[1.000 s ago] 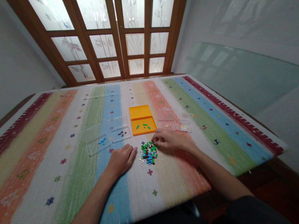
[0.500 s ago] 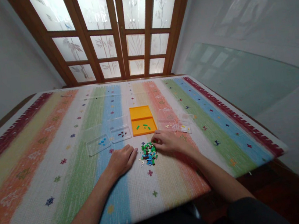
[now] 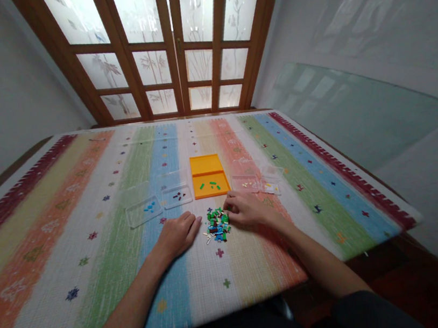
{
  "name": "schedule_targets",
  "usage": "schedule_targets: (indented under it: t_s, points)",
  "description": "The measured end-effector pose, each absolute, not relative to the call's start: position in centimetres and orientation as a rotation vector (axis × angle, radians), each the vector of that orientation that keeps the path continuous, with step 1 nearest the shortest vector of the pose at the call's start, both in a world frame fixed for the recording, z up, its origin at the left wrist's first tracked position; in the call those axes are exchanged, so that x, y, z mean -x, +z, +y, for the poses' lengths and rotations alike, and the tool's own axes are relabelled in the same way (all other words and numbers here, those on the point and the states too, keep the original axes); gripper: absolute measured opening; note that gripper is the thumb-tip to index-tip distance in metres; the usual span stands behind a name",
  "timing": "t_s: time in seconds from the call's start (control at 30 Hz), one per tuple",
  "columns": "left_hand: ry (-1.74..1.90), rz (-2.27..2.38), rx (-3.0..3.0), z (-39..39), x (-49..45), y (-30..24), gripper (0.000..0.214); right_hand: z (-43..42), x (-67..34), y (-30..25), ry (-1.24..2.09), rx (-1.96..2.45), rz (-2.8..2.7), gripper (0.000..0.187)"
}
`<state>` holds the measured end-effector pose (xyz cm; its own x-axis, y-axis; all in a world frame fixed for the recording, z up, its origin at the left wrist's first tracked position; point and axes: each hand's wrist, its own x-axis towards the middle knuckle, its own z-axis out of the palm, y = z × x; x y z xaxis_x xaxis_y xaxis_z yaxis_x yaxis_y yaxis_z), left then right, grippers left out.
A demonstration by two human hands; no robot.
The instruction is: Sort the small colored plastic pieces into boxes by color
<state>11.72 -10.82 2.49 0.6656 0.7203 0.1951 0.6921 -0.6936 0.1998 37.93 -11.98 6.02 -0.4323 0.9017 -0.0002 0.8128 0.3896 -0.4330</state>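
A small pile of toy building bricks [image 3: 217, 226], mostly green and blue with some dark red and white pieces, lies on the striped tablecloth. My right hand [image 3: 245, 207] is at the pile's right edge, thumb and fingertips pinched together; whatever is between them is too small to make out. To the left of the pile rests my left hand [image 3: 180, 233], loosely bent on the cloth, thumb apart from the fingers and nothing in it. Beyond the pile an orange case [image 3: 205, 164] lies opened, several green bricks [image 3: 213, 185] in its near half.
Left of the case, one clear box [image 3: 132, 219] has blue pieces and another clear box [image 3: 166, 204] dark red ones. On the right, a clear box [image 3: 241, 177] has pale pieces, beside a smaller clear box [image 3: 275, 193]. The striped tablecloth [image 3: 104, 245] covers the table.
My right hand has shifted very slightly at the pile's edge, its fingers still pinched. My left hand and the boxes have not visibly moved.
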Motion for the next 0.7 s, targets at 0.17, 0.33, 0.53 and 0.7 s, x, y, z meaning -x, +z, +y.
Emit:
schedule_targets:
  t_s: [0.17, 0.33, 0.53, 0.7]
  points:
    - [0.381, 1.171, -2.76, -10.9, -11.8, 2.7, 0.046, -12.0, -38.1, 5.8, 0.575, 1.492, -2.399, 0.011]
    - [0.382, 1.17, -2.754, -10.9, -11.8, 2.7, 0.045, -12.0, -37.9, 5.7, 0.597, 1.471, -2.391, 0.007]
    - [0.388, 1.149, -2.758, -10.7, -11.7, 2.4, 0.045, -10.8, -39.7, 5.7, 0.606, 1.395, -2.291, 0.005]
    - [0.401, 1.149, -2.756, -10.8, -11.6, 2.4, 0.047, -9.2, -43.2, 5.6, 0.42, 1.523, -2.087, 0.008]
